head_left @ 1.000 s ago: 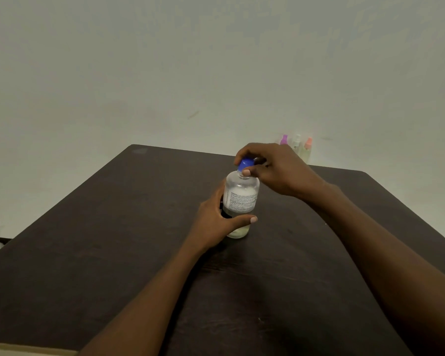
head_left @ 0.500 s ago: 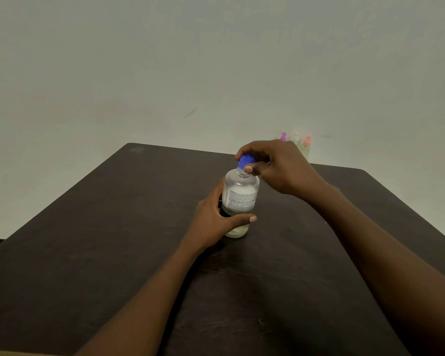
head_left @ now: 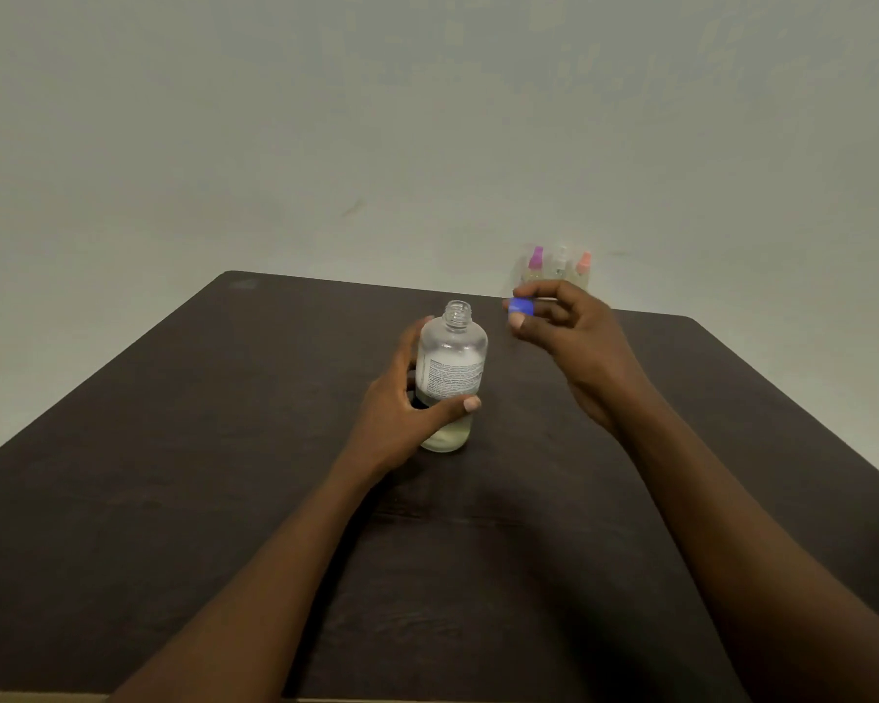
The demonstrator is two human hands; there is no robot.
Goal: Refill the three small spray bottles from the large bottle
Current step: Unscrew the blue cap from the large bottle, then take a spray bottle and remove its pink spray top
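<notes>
A large clear bottle [head_left: 450,383] stands upright on a dark table [head_left: 173,499], its threaded neck uncapped and pale liquid at its base. The left hand [head_left: 407,403] wraps around the bottle's lower body. Right of the bottle's neck, the right hand [head_left: 564,327] pinches a blue cap [head_left: 521,307]. Beyond the bottle, at the table's far edge, three small spray bottles [head_left: 559,268] stand together.
</notes>
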